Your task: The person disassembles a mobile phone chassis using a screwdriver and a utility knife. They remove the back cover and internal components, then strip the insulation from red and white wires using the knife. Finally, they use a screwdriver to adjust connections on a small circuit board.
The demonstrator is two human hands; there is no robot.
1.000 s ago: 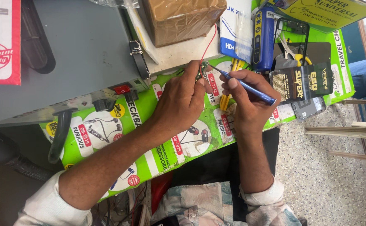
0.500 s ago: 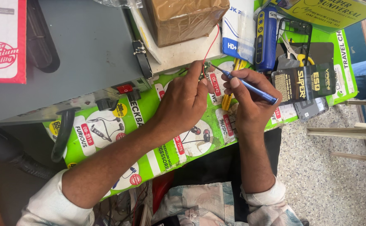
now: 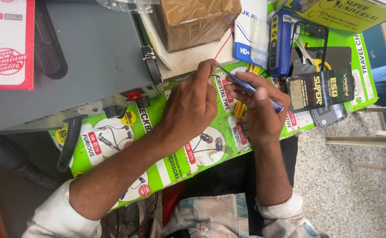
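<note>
My left hand (image 3: 191,108) pinches the end of a thin red wire (image 3: 223,46) that runs up toward a brown taped box (image 3: 197,20). My right hand (image 3: 259,110) grips a blue-handled soldering iron (image 3: 250,88) like a pen. Its metal tip meets the wire end right at my left fingertips. Both hands hover over a green printed mat (image 3: 113,141) showing earphone pictures. The wire end itself is tiny and mostly hidden by my fingers.
A grey metal box (image 3: 82,57) with a red switch (image 3: 134,95) and black knobs fills the left. A blue device (image 3: 280,42), a black phone frame (image 3: 310,33), scissors, dark packets (image 3: 318,90) and a phone back (image 3: 329,117) lie to the right. Speckled floor lies beyond.
Both hands have stayed on the wire end with only slight shifts. The iron tip remains at my left fingertips.
</note>
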